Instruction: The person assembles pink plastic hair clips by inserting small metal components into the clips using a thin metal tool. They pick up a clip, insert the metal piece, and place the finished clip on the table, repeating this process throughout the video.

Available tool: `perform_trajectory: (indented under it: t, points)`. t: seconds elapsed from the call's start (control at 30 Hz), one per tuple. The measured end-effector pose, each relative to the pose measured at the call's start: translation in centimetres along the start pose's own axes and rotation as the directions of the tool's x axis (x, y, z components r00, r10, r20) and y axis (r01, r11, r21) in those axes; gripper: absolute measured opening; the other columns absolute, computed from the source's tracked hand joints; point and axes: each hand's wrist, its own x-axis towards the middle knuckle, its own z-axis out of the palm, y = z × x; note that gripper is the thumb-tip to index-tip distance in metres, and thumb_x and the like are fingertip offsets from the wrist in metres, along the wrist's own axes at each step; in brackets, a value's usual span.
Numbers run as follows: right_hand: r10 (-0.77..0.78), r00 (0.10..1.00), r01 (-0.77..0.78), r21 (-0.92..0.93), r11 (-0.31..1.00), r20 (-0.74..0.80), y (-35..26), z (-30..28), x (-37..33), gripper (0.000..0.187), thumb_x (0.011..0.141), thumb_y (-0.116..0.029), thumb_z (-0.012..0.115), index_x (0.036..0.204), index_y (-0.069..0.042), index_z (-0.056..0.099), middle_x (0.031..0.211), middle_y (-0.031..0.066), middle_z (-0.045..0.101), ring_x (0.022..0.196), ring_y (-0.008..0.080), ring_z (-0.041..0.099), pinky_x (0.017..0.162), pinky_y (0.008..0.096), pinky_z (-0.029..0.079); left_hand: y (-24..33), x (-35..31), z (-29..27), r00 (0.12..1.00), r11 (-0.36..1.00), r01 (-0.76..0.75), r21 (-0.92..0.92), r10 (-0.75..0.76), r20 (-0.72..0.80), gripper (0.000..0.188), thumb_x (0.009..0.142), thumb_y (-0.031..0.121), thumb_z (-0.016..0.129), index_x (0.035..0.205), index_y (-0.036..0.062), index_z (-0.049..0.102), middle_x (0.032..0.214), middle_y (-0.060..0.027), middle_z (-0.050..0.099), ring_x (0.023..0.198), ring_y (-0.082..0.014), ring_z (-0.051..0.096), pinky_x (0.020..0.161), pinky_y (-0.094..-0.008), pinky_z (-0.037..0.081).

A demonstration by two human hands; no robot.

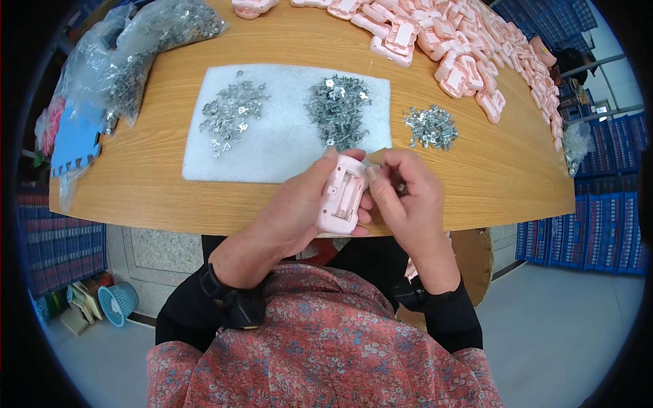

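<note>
My left hand [289, 204] grips a pale pink plastic housing [331, 212] at the table's near edge, its open battery compartment facing up. Thumb and forefinger of my right hand [416, 197] pinch together at the housing's upper right side. Whatever sits between those fingertips is too small to make out. Just beyond my hands lies a white foam sheet [282, 139], bearing a sparse heap of small metal contact pieces [235, 112] on its left and a denser heap of metal pieces [337, 112] on its right. Another small metal pile [432, 127] rests on the wood beside the sheet.
Many similar pink housings [462, 47] are heaped along the far right of the wooden table [163, 88]. Clear plastic bags of metal pieces [160, 47] stand at the far left, near a blue foam mat [73, 139]. Blue racks [585, 231] flank the table.
</note>
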Motion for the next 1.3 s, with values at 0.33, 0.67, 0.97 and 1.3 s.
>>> perform_trajectory:
  t: [0.33,0.67,0.97,1.3]
  points:
    - [0.342,0.863,-0.479,0.39,0.786,0.37,0.3,-0.4,-0.3,0.019,0.096,-0.013,0.061,0.108,0.002,0.062,0.085,0.0014,0.065,0.07,0.0039,0.055,0.063,0.0209,0.046,-0.6,0.3,-0.3,0.999,0.992,-0.044,0.121,0.041,0.028,0.054,0.107,0.042,0.022,0.147,0.0076,0.032,0.094,-0.0143,0.065,0.075,-0.0235,0.068,0.068,-0.0378,0.06]
    - [0.346,0.815,-0.546,0.416,0.727,0.465,0.7,-1.2,-0.1,0.018,0.096,-0.011,0.061,0.107,0.002,0.06,0.086,-0.0013,0.061,0.076,0.0031,0.053,0.068,0.0187,0.044,-0.4,-0.2,-1.2,0.948,0.712,-0.276,0.645,0.311,0.062,0.039,0.104,0.019,0.04,0.139,0.0021,0.044,0.09,-0.0076,0.064,0.08,-0.0109,0.061,0.073,-0.0256,0.051]
    - [0.373,0.845,-0.534,0.582,0.613,0.383,-0.5,-1.5,-0.7,0.016,0.097,-0.007,0.057,0.111,-0.002,0.052,0.088,-0.0002,0.06,0.078,0.0032,0.054,0.067,0.0193,0.044,0.7,-0.7,0.0,0.931,0.401,-0.301,0.865,0.319,0.175,0.035,0.099,0.011,0.04,0.131,0.0001,0.049,0.091,-0.0068,0.063,0.075,-0.0098,0.057,0.068,-0.0258,0.047]
    - [0.329,0.931,-0.361,0.548,0.755,0.16,0.6,-0.7,-1.7,0.017,0.093,-0.004,0.064,0.107,0.0,0.057,0.085,-0.0037,0.058,0.076,0.0018,0.049,0.07,0.0182,0.043,0.6,0.1,-1.2,0.969,1.0,0.013,-0.01,-0.01,0.247,0.036,0.102,0.03,0.046,0.13,0.0082,0.048,0.083,-0.0035,0.056,0.063,-0.0138,0.051,0.056,-0.0257,0.041]
